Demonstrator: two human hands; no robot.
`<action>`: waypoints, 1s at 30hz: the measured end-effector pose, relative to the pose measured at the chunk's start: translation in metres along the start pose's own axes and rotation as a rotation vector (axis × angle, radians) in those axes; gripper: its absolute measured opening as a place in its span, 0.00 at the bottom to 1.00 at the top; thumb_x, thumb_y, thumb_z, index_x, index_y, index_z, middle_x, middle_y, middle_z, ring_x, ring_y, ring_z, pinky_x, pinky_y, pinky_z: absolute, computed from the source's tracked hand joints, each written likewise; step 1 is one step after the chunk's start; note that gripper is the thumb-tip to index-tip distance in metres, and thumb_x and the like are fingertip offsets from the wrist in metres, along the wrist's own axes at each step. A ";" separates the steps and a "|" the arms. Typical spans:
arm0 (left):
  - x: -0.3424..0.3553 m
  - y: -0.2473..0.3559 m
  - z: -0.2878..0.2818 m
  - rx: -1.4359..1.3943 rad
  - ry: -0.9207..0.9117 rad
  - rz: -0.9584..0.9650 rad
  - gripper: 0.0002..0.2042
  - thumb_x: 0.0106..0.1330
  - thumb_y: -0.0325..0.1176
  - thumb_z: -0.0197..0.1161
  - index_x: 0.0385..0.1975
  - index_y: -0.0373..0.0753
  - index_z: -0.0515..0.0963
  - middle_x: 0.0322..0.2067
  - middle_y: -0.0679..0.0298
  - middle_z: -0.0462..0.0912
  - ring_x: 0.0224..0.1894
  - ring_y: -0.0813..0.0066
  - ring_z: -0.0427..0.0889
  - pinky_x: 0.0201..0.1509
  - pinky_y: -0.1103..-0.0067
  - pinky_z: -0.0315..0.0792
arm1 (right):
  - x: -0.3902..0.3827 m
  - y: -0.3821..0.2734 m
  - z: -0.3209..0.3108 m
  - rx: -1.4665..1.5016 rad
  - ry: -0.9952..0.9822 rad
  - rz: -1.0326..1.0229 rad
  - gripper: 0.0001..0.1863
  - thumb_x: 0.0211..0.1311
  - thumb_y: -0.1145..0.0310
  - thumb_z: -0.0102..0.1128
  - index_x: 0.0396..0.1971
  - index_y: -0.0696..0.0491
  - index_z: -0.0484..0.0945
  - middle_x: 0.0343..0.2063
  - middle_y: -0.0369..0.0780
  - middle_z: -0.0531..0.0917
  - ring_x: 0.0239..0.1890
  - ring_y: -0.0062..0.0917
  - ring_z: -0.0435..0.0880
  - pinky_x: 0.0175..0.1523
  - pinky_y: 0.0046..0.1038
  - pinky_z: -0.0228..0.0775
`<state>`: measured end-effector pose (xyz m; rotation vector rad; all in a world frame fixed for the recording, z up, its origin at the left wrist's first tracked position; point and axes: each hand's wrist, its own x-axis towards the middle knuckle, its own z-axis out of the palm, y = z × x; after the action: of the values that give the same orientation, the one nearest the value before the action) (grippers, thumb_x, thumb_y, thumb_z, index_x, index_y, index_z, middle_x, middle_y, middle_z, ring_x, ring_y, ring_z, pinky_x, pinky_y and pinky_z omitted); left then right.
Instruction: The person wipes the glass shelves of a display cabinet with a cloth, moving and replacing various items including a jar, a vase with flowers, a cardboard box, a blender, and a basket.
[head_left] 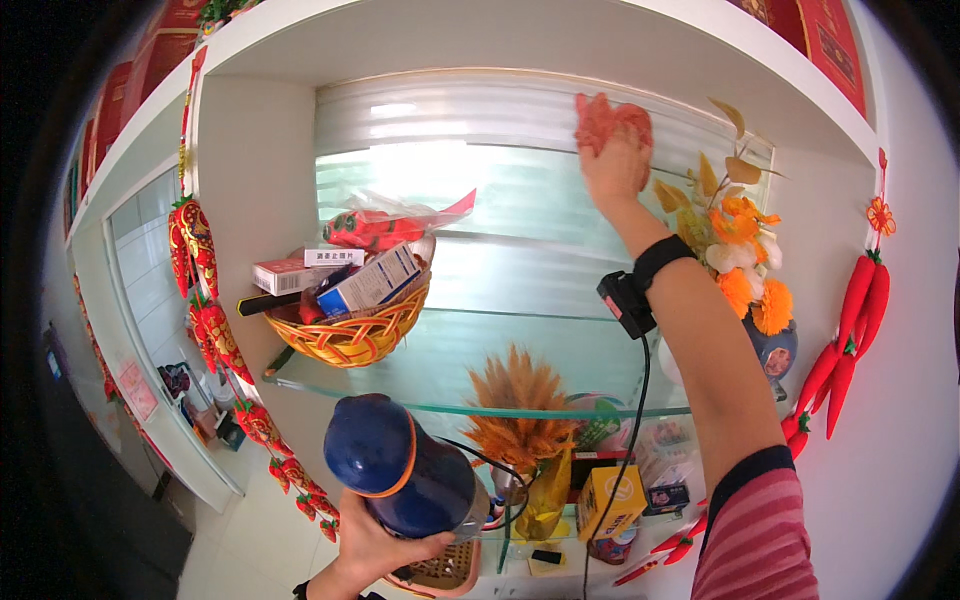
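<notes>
Two hands were busy at the white shelf alcove. Our right hand [612, 165] was raised high, fingers pressed over a red cloth [608, 118] held flat against the ribbed glass back panel [480, 180], just left of the orange artificial flowers [745, 260]. Our left hand [375, 555] was low, clamped around the base of a dark blue vase [400, 475] with an orange band, held just below the glass shelf [480, 385]. On that shelf sat a woven orange basket [350, 335] filled with small boxes. Red chili decorations [850, 330] hung at the right wall.
</notes>
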<state>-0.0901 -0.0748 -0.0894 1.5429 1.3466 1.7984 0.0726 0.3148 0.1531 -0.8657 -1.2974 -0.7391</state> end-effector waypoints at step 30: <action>-0.010 -0.003 -0.004 -0.014 -0.048 -0.028 0.42 0.33 0.33 0.79 0.51 0.31 0.63 0.45 0.56 0.74 0.48 0.69 0.75 0.55 0.73 0.68 | -0.103 0.026 -0.059 -0.328 -1.349 -0.855 0.02 0.42 0.69 0.61 0.16 0.47 0.80 0.20 0.37 0.80 0.26 0.29 0.79 0.35 0.35 0.70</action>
<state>-0.0915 -0.0834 -0.0966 1.5429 1.3232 1.7395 0.1102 0.2758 0.0443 -1.1063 -2.9149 -1.0757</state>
